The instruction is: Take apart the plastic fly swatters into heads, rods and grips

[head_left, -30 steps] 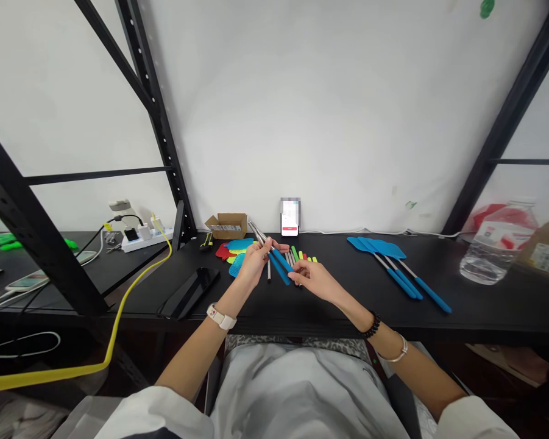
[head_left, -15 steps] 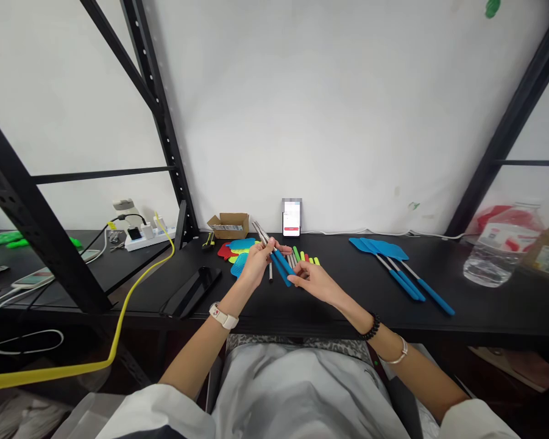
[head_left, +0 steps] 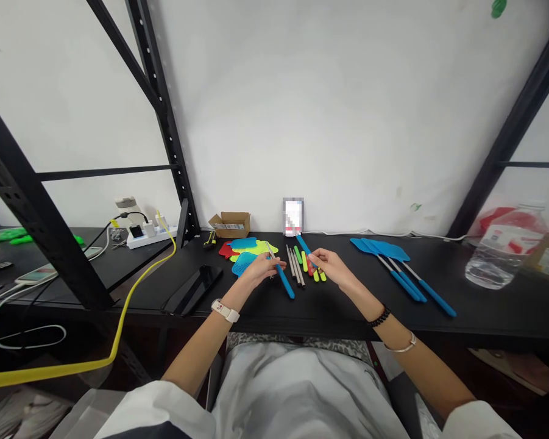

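My left hand point(head_left: 257, 269) rests low on the black table point(head_left: 347, 299), fingers closed round a metal rod with a blue grip point(head_left: 283, 279) that points toward me. My right hand point(head_left: 329, 265) pinches a second blue-handled rod point(head_left: 304, 245), which slants up toward the back wall. Between the hands lie several loose handles point(head_left: 301, 266), silver, green, yellow and red. Just left of my left hand is a pile of flat swatter heads point(head_left: 245, 251) in blue, yellow and red.
Three assembled blue fly swatters point(head_left: 397, 268) lie to the right. A phone point(head_left: 293, 216) leans on the wall, a small cardboard box point(head_left: 231, 224) beside it. A dark tablet point(head_left: 192, 289) lies at left. A water bottle point(head_left: 500, 250), black rack posts point(head_left: 164, 122) and a yellow cable point(head_left: 137, 286) flank the table.
The two blue-handled rods, held together before, are now apart: my left hand lowered one to the table, my right hand carried the other rightward and back.
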`<move>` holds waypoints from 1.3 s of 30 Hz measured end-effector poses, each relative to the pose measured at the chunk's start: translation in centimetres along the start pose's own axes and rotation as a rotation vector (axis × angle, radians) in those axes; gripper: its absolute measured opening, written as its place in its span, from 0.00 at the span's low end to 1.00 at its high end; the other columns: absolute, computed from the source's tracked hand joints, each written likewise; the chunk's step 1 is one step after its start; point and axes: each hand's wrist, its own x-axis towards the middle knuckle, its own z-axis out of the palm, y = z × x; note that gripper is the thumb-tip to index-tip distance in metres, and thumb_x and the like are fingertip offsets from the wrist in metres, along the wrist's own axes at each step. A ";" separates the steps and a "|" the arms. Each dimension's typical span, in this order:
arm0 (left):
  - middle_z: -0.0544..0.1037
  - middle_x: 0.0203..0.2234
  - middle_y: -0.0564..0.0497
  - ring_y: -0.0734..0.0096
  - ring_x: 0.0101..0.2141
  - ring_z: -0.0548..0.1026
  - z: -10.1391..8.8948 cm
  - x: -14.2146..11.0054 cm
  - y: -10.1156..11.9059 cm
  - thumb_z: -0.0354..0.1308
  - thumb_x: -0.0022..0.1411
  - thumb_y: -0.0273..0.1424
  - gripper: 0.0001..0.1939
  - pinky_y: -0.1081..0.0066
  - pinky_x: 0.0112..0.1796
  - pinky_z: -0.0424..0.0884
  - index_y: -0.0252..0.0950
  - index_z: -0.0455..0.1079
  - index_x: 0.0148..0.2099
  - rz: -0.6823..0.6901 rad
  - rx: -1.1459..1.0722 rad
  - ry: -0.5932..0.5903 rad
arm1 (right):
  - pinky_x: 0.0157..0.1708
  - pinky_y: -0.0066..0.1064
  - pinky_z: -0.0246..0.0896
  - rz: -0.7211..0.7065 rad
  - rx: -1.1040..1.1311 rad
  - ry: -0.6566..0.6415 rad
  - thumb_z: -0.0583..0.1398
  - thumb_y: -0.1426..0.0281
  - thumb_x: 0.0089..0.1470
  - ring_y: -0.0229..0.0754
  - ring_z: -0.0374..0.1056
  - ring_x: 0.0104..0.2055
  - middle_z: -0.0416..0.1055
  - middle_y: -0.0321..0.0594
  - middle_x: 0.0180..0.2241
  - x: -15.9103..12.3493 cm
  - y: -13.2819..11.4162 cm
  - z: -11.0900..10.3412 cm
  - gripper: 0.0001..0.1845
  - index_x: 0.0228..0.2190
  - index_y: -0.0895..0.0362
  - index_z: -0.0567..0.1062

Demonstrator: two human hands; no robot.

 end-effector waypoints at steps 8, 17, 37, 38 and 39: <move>0.75 0.30 0.43 0.65 0.33 0.74 0.5 -0.5 0.3 0.61 0.47 0.28 0.19 0.62 0.42 0.68 0.33 0.64 0.43 0.018 0.042 0.020 | 0.21 0.25 0.55 0.042 0.060 -0.114 0.57 0.53 0.47 0.36 0.64 0.23 0.66 0.38 0.22 0.1 0.7 0.3 0.20 0.26 0.58 0.63; 0.76 0.31 0.45 0.68 0.30 0.74 1.3 -2.4 2.6 0.54 0.51 0.40 0.16 0.74 0.28 0.67 0.35 0.69 0.38 0.264 0.163 -0.202 | 0.21 0.25 0.52 -0.040 0.100 -0.199 0.53 0.51 0.51 0.32 0.55 0.19 0.56 0.31 0.19 -0.7 -0.8 0.9 0.21 0.26 0.57 0.61; 0.72 0.24 0.50 0.77 0.24 0.70 4.2 -6.4 3.6 0.44 0.56 0.46 0.19 0.75 0.28 0.66 0.35 0.63 0.37 0.240 0.669 -0.609 | 0.21 0.27 0.53 -0.382 0.010 0.306 0.55 0.56 0.53 0.36 0.56 0.21 0.57 0.34 0.19 -2.1 -5.2 -2.2 0.16 0.31 0.56 0.69; 0.71 0.22 0.52 0.78 0.23 0.69 4.3 -6.2 3.3 0.43 0.57 0.46 0.18 0.76 0.27 0.65 0.35 0.62 0.35 0.291 0.727 -0.544 | 0.22 0.27 0.53 -0.397 -0.029 0.325 0.55 0.56 0.54 0.36 0.57 0.21 0.59 0.34 0.20 -2.2 -5.2 -1.9 0.16 0.31 0.56 0.69; 0.69 0.21 0.54 0.79 0.22 0.67 4.4 -6.1 3.0 0.42 0.58 0.45 0.18 0.77 0.26 0.63 0.35 0.61 0.32 0.362 0.807 -0.466 | 0.22 0.27 0.54 -0.405 -0.060 0.334 0.55 0.56 0.54 0.36 0.59 0.22 0.60 0.34 0.20 -2.3 -5.2 -1.7 0.16 0.31 0.56 0.68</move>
